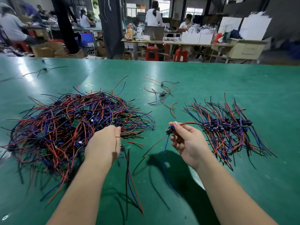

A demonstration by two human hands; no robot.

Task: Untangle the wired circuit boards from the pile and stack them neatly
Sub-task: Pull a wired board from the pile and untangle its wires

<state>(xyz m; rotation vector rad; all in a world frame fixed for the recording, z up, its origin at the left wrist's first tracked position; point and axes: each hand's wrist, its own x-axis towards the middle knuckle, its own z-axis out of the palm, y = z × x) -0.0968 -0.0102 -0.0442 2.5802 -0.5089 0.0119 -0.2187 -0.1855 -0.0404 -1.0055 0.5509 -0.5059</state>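
left hand (103, 142) fingers hidden beneath it, pile (65, 120) blurred at left, workers (153, 16) blurred

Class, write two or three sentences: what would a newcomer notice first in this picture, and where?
A tangled pile of red, blue and black wired boards covers the left of the green table. A neater stack lies at right. Between them, the right hand pinches one board.

The right hand (186, 143) pinched one wired board (168, 129) above the table (227, 78). Left of that grip lay the tangled pile (68, 124), with the left hand (103, 142) at its edge, between pile and grip. Just right of the grip lay the sorted stack (227, 129); behind the grip, a few loose boards (162, 94).
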